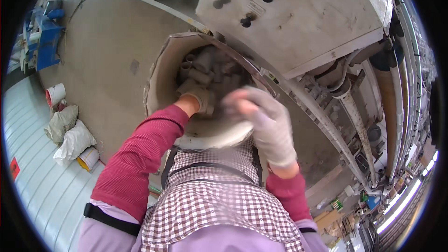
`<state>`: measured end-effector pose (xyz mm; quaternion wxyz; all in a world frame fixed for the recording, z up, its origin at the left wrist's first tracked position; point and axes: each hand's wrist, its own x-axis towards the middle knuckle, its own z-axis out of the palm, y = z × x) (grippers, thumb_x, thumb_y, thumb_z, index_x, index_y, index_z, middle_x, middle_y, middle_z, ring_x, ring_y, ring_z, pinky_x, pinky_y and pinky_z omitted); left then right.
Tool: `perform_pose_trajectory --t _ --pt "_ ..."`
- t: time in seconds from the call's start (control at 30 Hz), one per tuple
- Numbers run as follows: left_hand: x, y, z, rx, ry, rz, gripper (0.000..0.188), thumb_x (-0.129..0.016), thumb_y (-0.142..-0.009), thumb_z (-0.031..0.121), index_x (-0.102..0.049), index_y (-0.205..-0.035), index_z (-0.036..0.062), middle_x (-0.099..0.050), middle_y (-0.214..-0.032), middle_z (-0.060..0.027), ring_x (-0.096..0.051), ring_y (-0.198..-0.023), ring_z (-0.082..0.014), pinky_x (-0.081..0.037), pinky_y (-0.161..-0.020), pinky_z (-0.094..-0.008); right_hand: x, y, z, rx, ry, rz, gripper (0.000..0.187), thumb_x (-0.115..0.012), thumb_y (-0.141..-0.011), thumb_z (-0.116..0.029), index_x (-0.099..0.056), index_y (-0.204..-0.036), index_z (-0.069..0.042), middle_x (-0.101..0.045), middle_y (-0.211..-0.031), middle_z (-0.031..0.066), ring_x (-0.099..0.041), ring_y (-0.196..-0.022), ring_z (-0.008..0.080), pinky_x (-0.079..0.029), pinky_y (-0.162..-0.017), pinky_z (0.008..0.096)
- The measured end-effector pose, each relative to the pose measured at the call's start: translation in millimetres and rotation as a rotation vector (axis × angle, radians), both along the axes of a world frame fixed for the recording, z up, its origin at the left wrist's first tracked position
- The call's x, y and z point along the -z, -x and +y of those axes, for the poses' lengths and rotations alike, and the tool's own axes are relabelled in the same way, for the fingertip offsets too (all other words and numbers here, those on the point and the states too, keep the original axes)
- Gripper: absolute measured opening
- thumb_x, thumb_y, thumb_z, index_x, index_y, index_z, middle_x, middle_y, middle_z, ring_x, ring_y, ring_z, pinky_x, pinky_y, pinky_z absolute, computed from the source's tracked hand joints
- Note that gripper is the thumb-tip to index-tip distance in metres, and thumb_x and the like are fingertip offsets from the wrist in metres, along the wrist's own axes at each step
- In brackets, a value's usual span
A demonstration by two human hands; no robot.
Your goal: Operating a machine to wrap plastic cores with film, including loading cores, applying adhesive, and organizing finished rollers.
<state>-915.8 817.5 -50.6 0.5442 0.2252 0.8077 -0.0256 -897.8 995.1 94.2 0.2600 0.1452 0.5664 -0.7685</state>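
While the left hand [199,100] in its grey work glove reaches down into the sack [161,77] of grey pipe fittings [205,67], its fingers are buried among the pieces, so I cannot tell whether they have closed on one. The right hand [266,121], also gloved, hangs raised and blurred just beside the sack's near rim; whether its fingers clasp anything cannot be made out either. The fittings lie heaped in the far half of the sack, against the edge of the grey machine [303,18] with dark knobs. To pick well here, I judge the left hand should take pieces from the top of the heap rather than dig under, while the right steadies the soft rim so the sack mouth stays open and nothing spills onto the concrete floor [107,51].
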Motion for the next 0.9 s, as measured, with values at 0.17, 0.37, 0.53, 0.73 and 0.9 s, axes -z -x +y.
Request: perform_pose_trajectory --t 0.17,0.37,0.53,0.73,0.9 --pt "-60 7 -3 -0.221 -0.236 -0.140 0.047 -0.069 -0.072 0.031 -0.064 -0.117 0.0153 -0.054 -0.131 -0.0114 -0.052 -0.117 -0.0267 -0.042 -0.097 -0.0334 137 85 -105 -0.931 -0.987 0.425 0.031 -0.053 -0.085 -0.025 -0.067 -0.108 -0.010 -0.064 -0.110 0.0163 -0.061 -0.101 0.0336 -0.048 -0.089 0.0401" --pt "-133 -21 -59 -0.461 -0.552 -0.018 0.043 -0.074 -0.067 0.027 -0.063 -0.107 0.0146 -0.055 -0.122 -0.0150 -0.063 -0.091 -0.0359 -0.053 -0.077 -0.0437 226 100 -103 -0.890 -0.912 0.759 0.047 -0.052 -0.088 -0.032 -0.054 -0.129 -0.010 -0.049 -0.137 0.0126 -0.047 -0.125 0.0281 -0.034 -0.107 0.0362" --pt "-145 -42 -111 -0.669 -0.857 0.113 0.059 -0.083 -0.058 0.032 -0.064 -0.110 0.0115 -0.054 -0.119 -0.0230 -0.060 -0.100 -0.0398 -0.051 -0.087 -0.0400 219 78 -123 -0.804 -1.346 0.858 0.057 -0.060 -0.083 -0.034 -0.048 -0.132 -0.009 -0.046 -0.137 0.0140 -0.044 -0.126 0.0279 -0.032 -0.107 0.0347" --pt "-167 17 -148 -1.177 -1.324 0.260 0.066 -0.090 -0.057 0.034 -0.063 -0.111 0.0081 -0.059 -0.117 -0.0058 -0.057 -0.108 -0.0204 -0.044 -0.092 -0.0366 197 77 -106 -1.112 -1.202 0.566 0.062 -0.067 -0.073 -0.035 -0.053 -0.125 -0.005 -0.055 -0.123 0.0144 -0.052 -0.113 0.0289 -0.039 -0.098 0.0345" --pt "-174 139 -180 -1.203 -1.703 0.450 0.054 -0.078 -0.073 0.002 -0.058 -0.123 0.0062 -0.065 -0.102 0.0019 -0.061 -0.086 -0.0075 -0.050 -0.074 -0.0234 39 91 -112 -1.300 -0.718 -0.040 0.067 -0.074 -0.065 -0.036 -0.057 -0.119 -0.002 -0.062 -0.112 0.0147 -0.059 -0.102 0.0298 -0.045 -0.090 0.0343"
